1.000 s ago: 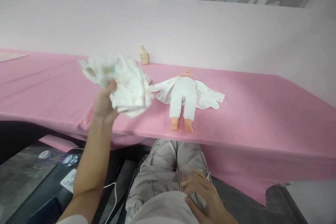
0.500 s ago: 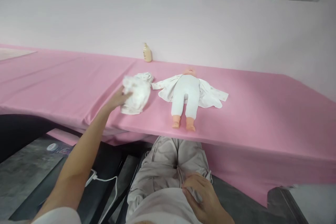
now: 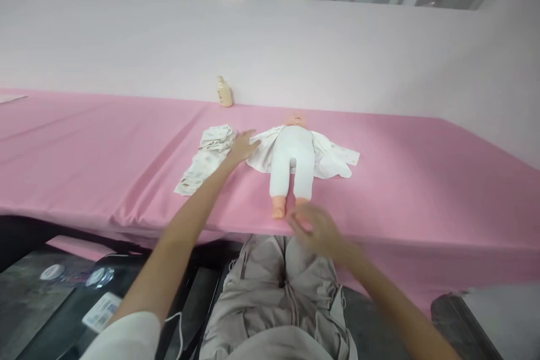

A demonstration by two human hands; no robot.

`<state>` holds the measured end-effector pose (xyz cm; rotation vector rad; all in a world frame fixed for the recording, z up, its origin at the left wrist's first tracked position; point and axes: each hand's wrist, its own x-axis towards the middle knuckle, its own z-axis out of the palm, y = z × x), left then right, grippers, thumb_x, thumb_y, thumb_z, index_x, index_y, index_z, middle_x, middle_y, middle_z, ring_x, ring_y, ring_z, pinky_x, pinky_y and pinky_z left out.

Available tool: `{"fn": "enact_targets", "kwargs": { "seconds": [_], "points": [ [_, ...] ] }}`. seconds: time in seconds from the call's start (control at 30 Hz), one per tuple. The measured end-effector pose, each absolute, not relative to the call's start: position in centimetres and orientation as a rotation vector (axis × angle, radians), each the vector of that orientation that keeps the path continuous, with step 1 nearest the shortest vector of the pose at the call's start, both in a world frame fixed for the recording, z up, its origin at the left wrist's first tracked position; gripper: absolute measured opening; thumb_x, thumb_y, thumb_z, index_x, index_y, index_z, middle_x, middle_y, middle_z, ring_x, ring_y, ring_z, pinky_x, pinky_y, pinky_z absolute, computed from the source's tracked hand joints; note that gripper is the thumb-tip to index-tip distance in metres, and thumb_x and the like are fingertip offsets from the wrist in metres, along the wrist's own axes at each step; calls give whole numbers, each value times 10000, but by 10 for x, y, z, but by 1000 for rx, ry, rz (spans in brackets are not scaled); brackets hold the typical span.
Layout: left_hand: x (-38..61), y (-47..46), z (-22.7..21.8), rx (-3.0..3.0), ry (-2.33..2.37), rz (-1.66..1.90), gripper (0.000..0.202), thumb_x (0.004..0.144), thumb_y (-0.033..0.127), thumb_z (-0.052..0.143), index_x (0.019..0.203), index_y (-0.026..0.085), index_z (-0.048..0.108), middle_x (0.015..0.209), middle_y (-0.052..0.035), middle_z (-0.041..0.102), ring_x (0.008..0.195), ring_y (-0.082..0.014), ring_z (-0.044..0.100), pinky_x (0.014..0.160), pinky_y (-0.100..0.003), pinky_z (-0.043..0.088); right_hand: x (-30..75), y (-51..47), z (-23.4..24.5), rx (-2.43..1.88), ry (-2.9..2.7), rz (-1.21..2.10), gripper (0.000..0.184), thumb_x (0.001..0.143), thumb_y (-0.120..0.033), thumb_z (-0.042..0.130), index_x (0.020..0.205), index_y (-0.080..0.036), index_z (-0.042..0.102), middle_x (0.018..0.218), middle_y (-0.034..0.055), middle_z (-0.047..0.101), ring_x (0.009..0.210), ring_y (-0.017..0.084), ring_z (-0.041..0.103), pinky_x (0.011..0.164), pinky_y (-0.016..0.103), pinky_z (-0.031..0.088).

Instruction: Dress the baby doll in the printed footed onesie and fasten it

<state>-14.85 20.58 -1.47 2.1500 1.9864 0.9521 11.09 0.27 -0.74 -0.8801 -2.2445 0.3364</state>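
Observation:
A baby doll [image 3: 292, 149] lies on its back with its feet towards me. Its body and legs are white, and an unfastened white jacket [image 3: 331, 157] is spread beneath it. My left hand [image 3: 244, 147] reaches to the sleeve at the doll's left-hand side, fingers stretched out. Whether it touches the cloth I cannot tell. Partly under my left forearm lies a folded white patterned garment [image 3: 205, 160]. Slightly blurred, my right hand [image 3: 316, 229] hovers by the doll's feet, thumb and fingers apart, with nothing visible in it. It partly hides one foot.
A pink cloth [image 3: 422, 180] covers the long table, which meets a white wall. A cream pump bottle [image 3: 225, 93] stands against that wall. Lower left, a dark chair [image 3: 54, 320] holds bottles and a white label or card [image 3: 101, 312].
My left hand has left the white cloth bundle and moved right to the doll's sleeve. The patterned garment now shows lying flatter. My right hand has risen from my lap towards the doll's feet.

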Motion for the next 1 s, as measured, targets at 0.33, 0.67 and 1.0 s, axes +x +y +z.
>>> {"fn": "enact_targets", "kwargs": {
  "seconds": [0.33, 0.67, 1.0],
  "points": [
    [-81, 290, -58, 1708, 2228, 1270, 367, 856, 333, 448, 1159, 164, 571, 1190, -128, 611, 1166, -272, 502, 1082, -592, 13, 17, 276, 13, -1662, -2451, 6, 422, 881, -280, 397, 1210, -56, 538, 1322, 200, 480, 1270, 314, 367, 1063, 555, 211],
    [-91, 299, -75, 1855, 2278, 1109, 354, 881, 253, 391, 1198, 233, 547, 1268, -87, 575, 1191, -242, 471, 1095, -591, 14, -25, 332, 18, -2088, -2603, 183, 612, 699, -294, 586, 1292, -165, 509, 1365, 171, 448, 1287, 403, 319, 1002, 684, 135],
    [-96, 288, -66, 1792, 2281, 1252, 336, 872, 344, 441, 1164, 256, 584, 1202, -69, 621, 1195, -255, 473, 1084, -588, 56, -24, 330, -10, -2012, -2368, -131, 487, 811, -260, 495, 1264, -82, 501, 1290, 219, 487, 1219, 379, 356, 983, 680, 150]
  ]
}}
